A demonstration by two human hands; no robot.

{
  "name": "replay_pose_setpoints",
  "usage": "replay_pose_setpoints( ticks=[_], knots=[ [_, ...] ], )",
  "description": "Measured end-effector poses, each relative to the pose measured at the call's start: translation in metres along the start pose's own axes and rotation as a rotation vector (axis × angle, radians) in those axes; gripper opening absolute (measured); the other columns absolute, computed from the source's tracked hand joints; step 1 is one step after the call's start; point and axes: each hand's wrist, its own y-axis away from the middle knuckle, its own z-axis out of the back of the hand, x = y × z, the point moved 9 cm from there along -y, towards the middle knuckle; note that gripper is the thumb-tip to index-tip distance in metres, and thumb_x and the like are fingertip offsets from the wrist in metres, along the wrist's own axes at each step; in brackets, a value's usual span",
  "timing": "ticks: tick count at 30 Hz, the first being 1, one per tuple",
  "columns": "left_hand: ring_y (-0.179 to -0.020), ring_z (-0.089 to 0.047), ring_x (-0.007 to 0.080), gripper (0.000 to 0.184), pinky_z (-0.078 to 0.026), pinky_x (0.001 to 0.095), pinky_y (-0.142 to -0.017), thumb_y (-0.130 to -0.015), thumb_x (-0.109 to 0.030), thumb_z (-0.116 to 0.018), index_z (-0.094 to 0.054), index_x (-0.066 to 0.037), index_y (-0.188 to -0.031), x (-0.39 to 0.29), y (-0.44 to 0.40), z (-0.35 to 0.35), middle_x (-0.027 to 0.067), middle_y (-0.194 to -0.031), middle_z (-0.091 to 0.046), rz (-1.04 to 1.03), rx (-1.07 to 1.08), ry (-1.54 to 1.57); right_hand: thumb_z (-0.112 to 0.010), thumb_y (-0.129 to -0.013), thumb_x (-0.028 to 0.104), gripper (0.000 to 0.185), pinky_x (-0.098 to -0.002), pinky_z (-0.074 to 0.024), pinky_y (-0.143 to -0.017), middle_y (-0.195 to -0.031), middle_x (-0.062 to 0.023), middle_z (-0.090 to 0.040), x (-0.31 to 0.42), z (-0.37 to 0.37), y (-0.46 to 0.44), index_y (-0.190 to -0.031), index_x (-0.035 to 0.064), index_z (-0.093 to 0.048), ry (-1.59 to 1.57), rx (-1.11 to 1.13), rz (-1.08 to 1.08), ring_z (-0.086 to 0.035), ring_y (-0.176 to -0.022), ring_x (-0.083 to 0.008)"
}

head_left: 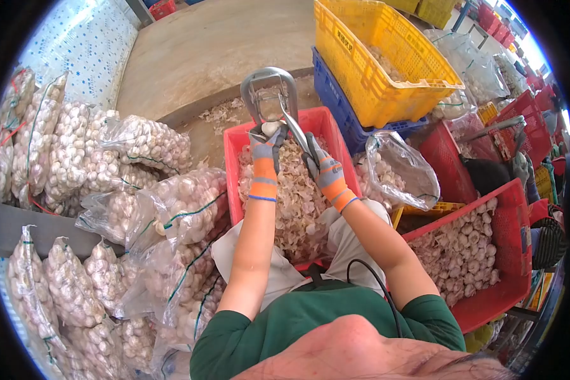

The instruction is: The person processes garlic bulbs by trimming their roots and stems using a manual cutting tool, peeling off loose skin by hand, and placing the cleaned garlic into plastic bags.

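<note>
My left hand (266, 152), in an orange and grey glove, holds a garlic bulb (271, 128) near the metal frame of a cutting tool (286, 79). The gloved fingers of my right hand (323, 163) are wrapped round the tool's long handle (295, 130), just right of the bulb. Both hands are above a red crate (235, 142) between my legs, which holds loose garlic skins and scraps (291, 196).
Net bags of garlic (183, 206) are piled on the left. A yellow crate (380, 95) sits on a blue crate (335, 95) beyond my right hand. At the right are an open plastic bag (402, 168) and a red crate (513, 253) of garlic bulbs.
</note>
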Motion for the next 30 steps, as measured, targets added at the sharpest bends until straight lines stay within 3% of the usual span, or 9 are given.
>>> replay_pose_setpoints(
  ticks=[7, 9, 17, 18, 21, 25, 26, 29, 30],
  knots=[
    [-0.087, -0.062, 0.0257, 0.040, -0.057, 0.0335, -0.077, -0.076, 0.011, -0.059, -0.040, -0.002, -0.109, -0.007, 0.010, -0.005, 0.0154, -0.102, -0.057, 0.021, 0.006, 0.072, -0.053, -0.086, 0.008, 0.058, -0.0381, -0.0460, -0.076, -0.106, -0.0201, -0.058, -0.029, -0.026, -0.003, -0.139, 0.0224, -0.032, -0.079, 0.047, -0.089, -0.059, -0.096, -0.0339],
    [-0.090, -0.061, 0.0266, 0.041, -0.056, 0.0346, -0.078, -0.077, 0.012, -0.057, -0.040, -0.003, -0.111, -0.001, 0.011, 0.002, 0.0157, -0.105, -0.055, 0.060, -0.016, 0.205, -0.053, -0.086, 0.006, 0.058, -0.0362, -0.0458, -0.079, -0.108, -0.0191, -0.059, -0.029, -0.023, -0.004, -0.138, 0.0212, -0.033, -0.098, 0.066, -0.098, -0.060, -0.095, -0.0313],
    [-0.101, -0.056, 0.0239, 0.049, -0.053, 0.0367, -0.086, -0.075, 0.013, -0.057, -0.042, -0.006, -0.118, -0.019, 0.054, -0.009, 0.0113, -0.116, -0.051, 0.027, 0.130, 0.059, -0.056, -0.085, 0.013, 0.048, -0.0360, -0.0474, -0.078, -0.102, -0.0169, -0.060, -0.021, -0.007, 0.005, -0.132, 0.0185, -0.044, -0.426, 0.044, -0.131, -0.061, -0.090, -0.0307],
    [-0.105, -0.054, 0.0234, 0.056, -0.053, 0.0366, -0.085, -0.073, 0.014, -0.059, -0.040, -0.010, -0.120, -0.024, 0.064, -0.015, 0.0091, -0.119, -0.049, 0.011, 0.161, 0.034, -0.055, -0.085, 0.012, 0.044, -0.0363, -0.0474, -0.078, -0.098, -0.0154, -0.060, -0.016, 0.003, 0.008, -0.128, 0.0113, -0.046, -0.183, -0.007, -0.073, -0.060, -0.089, -0.0322],
    [-0.107, -0.053, 0.0230, 0.062, -0.052, 0.0352, -0.086, -0.070, 0.015, -0.061, -0.039, -0.011, -0.121, -0.017, 0.077, -0.014, 0.0077, -0.120, -0.048, -0.043, 0.194, 0.059, -0.053, -0.086, 0.011, 0.041, -0.0374, -0.0467, -0.080, -0.101, -0.0165, -0.058, 0.003, 0.029, 0.010, -0.126, 0.0045, -0.047, -0.124, -0.240, 0.196, -0.059, -0.092, -0.0336],
    [-0.106, -0.053, 0.0199, 0.063, -0.053, 0.0321, -0.084, -0.069, 0.007, -0.068, -0.037, -0.010, -0.121, -0.019, 0.103, -0.031, 0.0085, -0.119, -0.048, -0.074, 0.189, -0.084, -0.051, -0.087, 0.005, 0.041, -0.0332, -0.0448, -0.083, -0.113, -0.0097, -0.054, -0.014, -0.017, 0.019, -0.127, 0.0040, -0.045, -0.875, 0.261, -0.200, -0.056, -0.099, -0.0189],
    [-0.106, -0.053, 0.0200, 0.061, -0.051, 0.0317, -0.087, -0.070, 0.004, -0.069, -0.037, -0.008, -0.121, -0.018, 0.108, -0.033, 0.0089, -0.119, -0.048, -0.150, 0.235, -0.194, -0.052, -0.087, 0.003, 0.047, -0.0293, -0.0445, -0.085, -0.116, -0.0063, -0.052, 0.010, -0.012, 0.023, -0.132, 0.0049, -0.039, -1.058, 0.253, -0.112, -0.052, -0.102, -0.0133],
    [-0.104, -0.053, 0.0205, 0.058, -0.045, 0.0318, -0.092, -0.072, -0.001, -0.070, -0.039, -0.006, -0.121, -0.036, 0.132, -0.048, 0.0097, -0.117, -0.050, -0.473, 0.279, -0.650, -0.062, -0.080, 0.002, 0.061, -0.0280, -0.0450, -0.089, -0.119, -0.0069, -0.051, 0.010, -0.025, 0.028, -0.134, 0.0057, -0.033, -1.294, 0.322, -0.275, -0.052, -0.106, -0.0143],
    [-0.104, -0.054, 0.0212, 0.055, -0.042, 0.0325, -0.093, -0.071, -0.003, -0.071, -0.044, -0.005, -0.119, -0.040, 0.137, -0.042, 0.0109, -0.115, -0.052, -0.447, 0.243, -0.835, -0.063, -0.080, 0.002, 0.063, -0.0273, -0.0454, -0.087, -0.120, -0.0061, -0.050, 0.010, -0.024, 0.026, -0.135, 0.0063, -0.033, -1.292, 0.341, -0.279, -0.052, -0.106, -0.0138]
  ],
)
